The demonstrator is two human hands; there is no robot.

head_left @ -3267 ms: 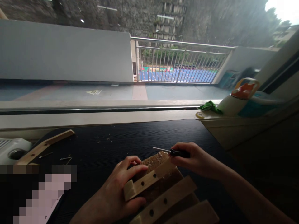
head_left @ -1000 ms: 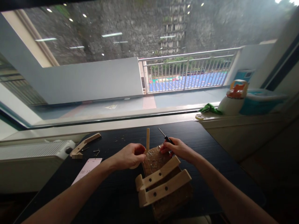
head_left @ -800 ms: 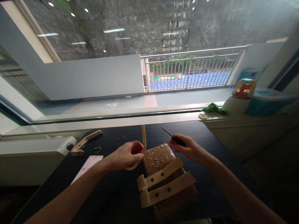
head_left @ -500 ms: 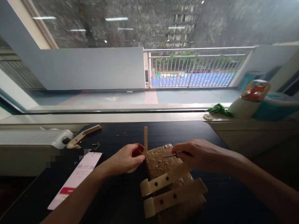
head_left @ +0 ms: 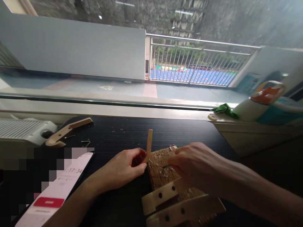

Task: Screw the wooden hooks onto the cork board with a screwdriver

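Observation:
My left hand pinches a bent wooden hook piece at its lower part, with the upper arm standing upright. A small screw juts toward the right from it. In my right hand is a screwdriver with a thin metal shaft; the handle is now covered by my fingers. Its tip is close over a scarred brown block scattered with shiny bits. Two wooden pieces with dark holes, one farther and one nearer, lie across the block.
Another bent wooden piece lies at the table's far left, near loose screws. A phone showing a timer is beside my left forearm. On the sill are a green cloth, a tape roll and a white bottle.
My view has tilted and shifted. My right hand has turned over the screwdriver, hiding its dark handle, and the tip sits slightly lower. My left hand keeps its hold on the wooden hook piece.

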